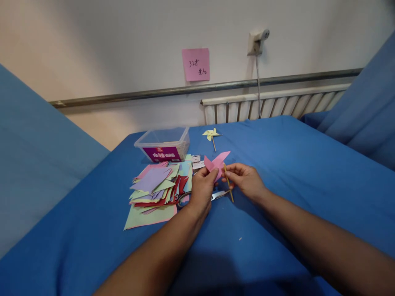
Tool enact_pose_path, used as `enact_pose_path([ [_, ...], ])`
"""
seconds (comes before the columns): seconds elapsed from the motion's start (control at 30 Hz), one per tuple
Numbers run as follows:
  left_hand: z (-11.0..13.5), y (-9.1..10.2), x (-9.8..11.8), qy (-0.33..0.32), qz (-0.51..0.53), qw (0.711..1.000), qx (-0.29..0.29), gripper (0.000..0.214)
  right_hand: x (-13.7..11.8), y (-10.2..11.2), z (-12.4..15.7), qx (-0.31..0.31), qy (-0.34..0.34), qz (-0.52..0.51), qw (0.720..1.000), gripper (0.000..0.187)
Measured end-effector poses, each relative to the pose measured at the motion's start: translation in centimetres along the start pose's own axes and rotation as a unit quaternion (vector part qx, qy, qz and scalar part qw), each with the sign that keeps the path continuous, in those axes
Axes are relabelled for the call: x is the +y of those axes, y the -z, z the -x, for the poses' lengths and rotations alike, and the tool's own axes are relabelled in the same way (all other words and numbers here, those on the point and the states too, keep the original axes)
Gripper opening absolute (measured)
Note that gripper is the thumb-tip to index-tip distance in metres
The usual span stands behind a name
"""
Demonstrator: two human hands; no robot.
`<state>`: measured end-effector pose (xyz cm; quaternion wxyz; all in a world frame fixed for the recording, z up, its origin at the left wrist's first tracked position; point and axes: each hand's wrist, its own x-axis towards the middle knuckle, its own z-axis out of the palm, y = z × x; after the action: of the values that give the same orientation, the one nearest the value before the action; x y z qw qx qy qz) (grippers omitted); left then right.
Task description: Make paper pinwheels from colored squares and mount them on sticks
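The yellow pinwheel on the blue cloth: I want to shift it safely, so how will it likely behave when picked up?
The yellow pinwheel should feel light, being thin folded blades on a slim stick. The blades look papery, so they could crease if pinched; the straight stick is probably stiffer.

Left hand [202,187] and right hand [245,179], both bare across the back, thumb and visible fingers [240,167]. Left wrist [196,211] and right wrist [266,196], uncovered and narrow. Left forearm [160,255] and right forearm [317,232], likewise bare, smooth in outline, each broadening away from the wrist. Nail detail too small to tell.
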<state>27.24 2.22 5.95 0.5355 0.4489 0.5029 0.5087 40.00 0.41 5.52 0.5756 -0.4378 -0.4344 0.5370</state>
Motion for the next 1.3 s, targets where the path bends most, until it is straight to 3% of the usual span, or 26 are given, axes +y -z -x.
enact_pose_path([
  [0.2, -0.09, -0.02, -0.31, -0.022, -0.008, 1.0, -0.008, 0.025, -0.17, 0.04, 0.04, -0.008, -0.051, 0.002, 0.999, 0.038],
  [0.53, -0.18, -0.02, -0.42, -0.054, -0.043, 0.998, -0.008, 0.023, 0.11, 0.02, -0.01, -0.02, -0.053, -0.001, 0.998, 0.032],
  [1.3, 0.07, -0.08, 0.11, -0.076, -0.075, 0.994, 0.011, 0.022, 0.64, 0.04, 0.02, -0.046, -0.054, -0.024, 0.997, 0.038],
])
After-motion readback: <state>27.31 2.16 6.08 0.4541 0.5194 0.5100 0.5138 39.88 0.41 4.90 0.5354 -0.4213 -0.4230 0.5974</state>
